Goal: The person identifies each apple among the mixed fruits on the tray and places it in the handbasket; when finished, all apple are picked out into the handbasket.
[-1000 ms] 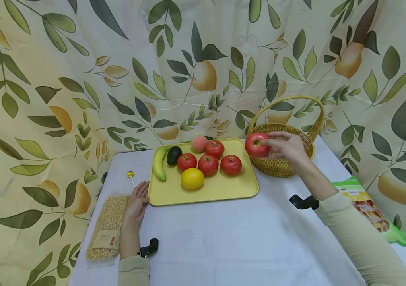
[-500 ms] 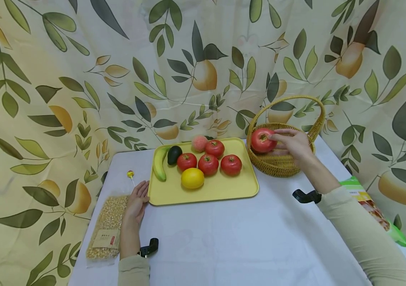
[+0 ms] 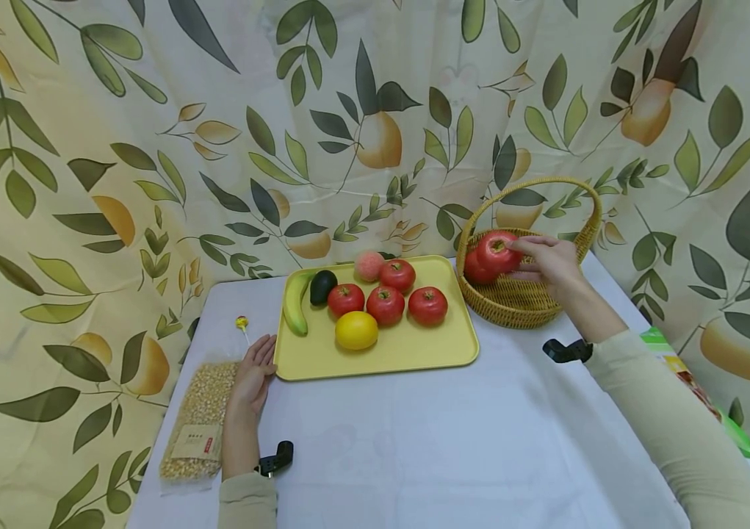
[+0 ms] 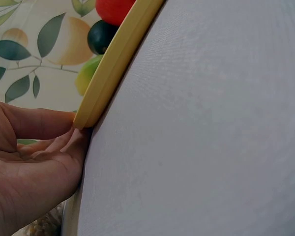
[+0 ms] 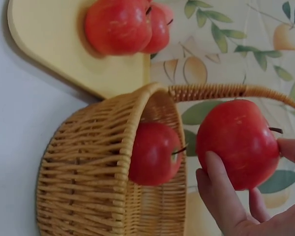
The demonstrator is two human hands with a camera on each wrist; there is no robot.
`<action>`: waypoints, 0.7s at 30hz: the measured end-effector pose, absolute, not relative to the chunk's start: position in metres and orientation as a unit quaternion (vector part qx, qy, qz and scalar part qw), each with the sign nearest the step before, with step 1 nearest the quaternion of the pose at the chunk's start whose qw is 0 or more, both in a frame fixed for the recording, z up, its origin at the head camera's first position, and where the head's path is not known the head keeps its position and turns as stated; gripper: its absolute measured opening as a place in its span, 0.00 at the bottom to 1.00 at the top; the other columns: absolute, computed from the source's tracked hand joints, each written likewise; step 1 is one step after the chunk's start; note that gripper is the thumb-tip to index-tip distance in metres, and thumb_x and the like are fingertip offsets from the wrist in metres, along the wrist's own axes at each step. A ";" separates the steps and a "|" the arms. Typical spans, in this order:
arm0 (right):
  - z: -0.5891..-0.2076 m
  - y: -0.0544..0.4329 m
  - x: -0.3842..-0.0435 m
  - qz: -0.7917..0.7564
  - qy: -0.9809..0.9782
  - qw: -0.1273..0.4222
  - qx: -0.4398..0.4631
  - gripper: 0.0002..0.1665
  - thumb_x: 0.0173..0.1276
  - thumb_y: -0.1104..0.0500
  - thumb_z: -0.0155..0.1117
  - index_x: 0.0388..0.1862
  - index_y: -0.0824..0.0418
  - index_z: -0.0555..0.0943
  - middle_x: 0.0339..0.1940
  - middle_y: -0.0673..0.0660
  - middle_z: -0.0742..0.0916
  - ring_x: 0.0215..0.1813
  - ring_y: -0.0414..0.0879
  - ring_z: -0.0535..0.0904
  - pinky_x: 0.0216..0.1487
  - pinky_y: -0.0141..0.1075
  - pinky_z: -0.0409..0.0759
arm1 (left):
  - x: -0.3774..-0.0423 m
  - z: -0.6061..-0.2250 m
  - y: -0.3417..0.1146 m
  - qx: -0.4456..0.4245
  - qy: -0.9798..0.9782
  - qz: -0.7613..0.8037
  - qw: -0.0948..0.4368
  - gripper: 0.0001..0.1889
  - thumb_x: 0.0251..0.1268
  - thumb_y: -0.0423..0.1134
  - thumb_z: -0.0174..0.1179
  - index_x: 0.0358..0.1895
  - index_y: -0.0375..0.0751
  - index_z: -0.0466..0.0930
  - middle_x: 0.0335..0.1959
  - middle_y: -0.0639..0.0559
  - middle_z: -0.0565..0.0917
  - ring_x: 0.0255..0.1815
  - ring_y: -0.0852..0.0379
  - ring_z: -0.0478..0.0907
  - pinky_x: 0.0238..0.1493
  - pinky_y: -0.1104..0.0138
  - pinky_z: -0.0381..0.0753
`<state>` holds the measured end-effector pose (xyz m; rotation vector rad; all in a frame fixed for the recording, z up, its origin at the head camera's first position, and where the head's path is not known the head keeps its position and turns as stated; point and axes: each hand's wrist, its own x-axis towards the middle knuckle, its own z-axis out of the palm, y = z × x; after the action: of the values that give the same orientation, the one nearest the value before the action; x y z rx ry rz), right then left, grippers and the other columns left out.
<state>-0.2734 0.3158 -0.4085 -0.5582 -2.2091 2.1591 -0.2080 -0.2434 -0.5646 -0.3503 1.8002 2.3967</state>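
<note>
A red apple (image 3: 497,250) is held by the right hand (image 3: 549,263), pinched between thumb and fingers, over the mouth of the basket (image 3: 513,317); in the last second it has been carried from the basket's left rim to a place above its inside, and a second apple (image 5: 155,155), lying in the basket, has come into sight beneath it; in the right wrist view a gap is seen between the two, so the held apple is judged not yet set down and the grip not yet ready to be loosened; left of the basket stands the tray (image 3: 414,349), on which four apples (image 3: 384,306), a peach, an avocado, a banana and a lemon (image 3: 356,330) are borne; at the tray's corner farthest from the basket, the rim is touched by the left hand (image 3: 255,375), its grip slack, with fingers nearly straight.
</note>
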 end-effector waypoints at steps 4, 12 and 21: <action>-0.412 0.320 -0.279 0.687 -0.702 0.007 -0.189 0.27 0.68 0.48 0.75 0.59 0.57 0.76 0.57 0.54 0.79 0.41 0.50 0.92 0.51 0.45 0.88 | -0.208 -0.564 -0.244 -0.118 0.594 0.793 0.062 0.42 0.66 0.11 0.38 0.84 0.36 0.47 0.84 0.41 0.55 0.85 0.49 0.51 0.83 0.59 0.55; -0.418 0.326 -0.289 0.688 -0.699 0.017 -0.195 0.28 0.69 0.49 0.75 0.61 0.60 0.77 0.58 0.55 0.78 0.40 0.50 0.91 0.53 0.48 0.87 | -0.207 -0.564 -0.243 -0.122 0.598 0.790 0.062 0.43 0.65 0.11 0.39 0.84 0.37 0.48 0.84 0.42 0.56 0.85 0.50 0.52 0.82 0.60 0.56; -0.423 0.334 -0.303 0.689 -0.687 0.020 -0.232 0.44 0.67 0.49 0.76 0.76 0.64 0.70 0.65 0.59 0.78 0.37 0.47 0.91 0.53 0.46 0.87 | -0.208 -0.565 -0.243 -0.123 0.595 0.792 0.065 0.43 0.66 0.11 0.38 0.85 0.37 0.47 0.85 0.41 0.55 0.85 0.50 0.51 0.82 0.60 0.56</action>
<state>-0.3034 0.3339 -0.4231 -0.7212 -2.1301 2.1367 -0.2084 -0.2435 -0.5647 -0.3701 1.7950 2.3893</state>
